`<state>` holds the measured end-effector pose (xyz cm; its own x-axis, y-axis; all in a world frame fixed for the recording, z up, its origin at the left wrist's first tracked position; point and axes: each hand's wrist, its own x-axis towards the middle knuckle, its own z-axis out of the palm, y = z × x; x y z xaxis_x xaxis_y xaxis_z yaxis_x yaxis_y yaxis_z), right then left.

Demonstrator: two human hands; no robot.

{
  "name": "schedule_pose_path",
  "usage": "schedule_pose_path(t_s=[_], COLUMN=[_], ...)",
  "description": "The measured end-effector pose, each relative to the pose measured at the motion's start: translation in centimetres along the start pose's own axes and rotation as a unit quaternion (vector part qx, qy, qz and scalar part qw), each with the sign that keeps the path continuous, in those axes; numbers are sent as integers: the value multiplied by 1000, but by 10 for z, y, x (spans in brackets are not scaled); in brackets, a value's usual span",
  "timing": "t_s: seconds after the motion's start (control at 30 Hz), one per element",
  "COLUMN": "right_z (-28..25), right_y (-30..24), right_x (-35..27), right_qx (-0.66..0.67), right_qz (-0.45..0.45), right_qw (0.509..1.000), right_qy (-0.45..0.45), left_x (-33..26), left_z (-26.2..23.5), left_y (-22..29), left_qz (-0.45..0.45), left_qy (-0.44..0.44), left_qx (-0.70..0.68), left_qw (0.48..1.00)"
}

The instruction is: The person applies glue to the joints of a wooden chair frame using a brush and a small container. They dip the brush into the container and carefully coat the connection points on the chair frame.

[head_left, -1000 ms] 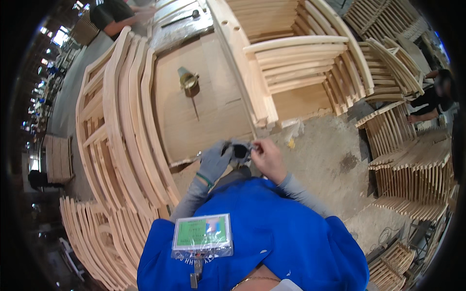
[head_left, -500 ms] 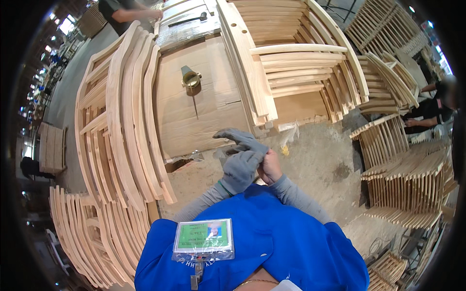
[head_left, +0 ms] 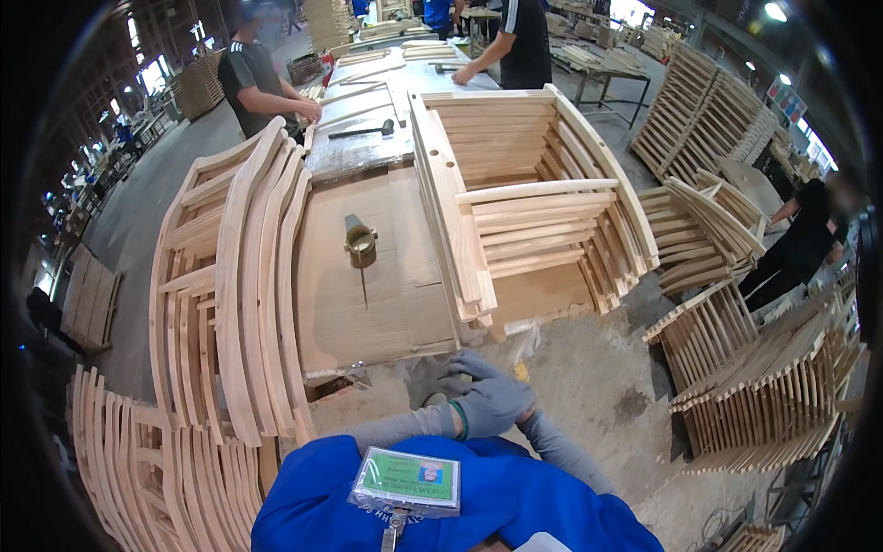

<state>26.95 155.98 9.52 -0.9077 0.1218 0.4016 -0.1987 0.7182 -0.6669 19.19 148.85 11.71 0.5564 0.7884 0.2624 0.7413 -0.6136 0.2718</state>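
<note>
Low in front of my chest, both my hands are together in grey gloves. My left hand point(head_left: 485, 412), its cuff edged in green, is closed around the glove on my right hand, near the wrist. The fingers of my right hand point(head_left: 478, 370) stretch out to the left above it; the rest of that hand is largely hidden. Beyond the hands, a cardboard-covered surface point(head_left: 405, 304) carries a brass-coloured, cup-like tool point(head_left: 361, 243) with a grey flat part and a thin rod. No hand touches that tool.
Stacked wooden chair frames stand at left point(head_left: 244, 304) and right point(head_left: 543, 212) of the cardboard. A black-headed mallet point(head_left: 368, 131) lies on the wrapped table beyond. One person point(head_left: 262, 87) works at far left, another point(head_left: 529, 46) across the table, a third point(head_left: 796, 230) at right.
The view has tilted up, showing more of the far table and people. My left hand has moved over the right wrist, and the bare skin seen there before is now mostly covered.
</note>
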Motion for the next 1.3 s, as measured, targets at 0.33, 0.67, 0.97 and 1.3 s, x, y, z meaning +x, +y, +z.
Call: schedule_pose_path(t_s=[0.33, 0.67, 0.97, 1.3], right_z=[-46, -12, 20, 13], right_y=[-72, -7, 51, 22], right_x=[-17, -57, -109, -102], right_qx=[273, 392, 708, 733], right_qz=[111, 313, 178, 278], right_qw=[950, 747, 554, 575], right_qy=[105, 436, 401, 234], left_x=[57, 35, 14, -13], left_z=[-33, -16, 17, 24], left_y=[23, 24, 7, 0], left_qz=[103, 68, -26, -143], left_qy=[-205, 153, 88, -2], left_qx=[-69, -224, -139, -302], left_qw=[971, 960, 986, 943])
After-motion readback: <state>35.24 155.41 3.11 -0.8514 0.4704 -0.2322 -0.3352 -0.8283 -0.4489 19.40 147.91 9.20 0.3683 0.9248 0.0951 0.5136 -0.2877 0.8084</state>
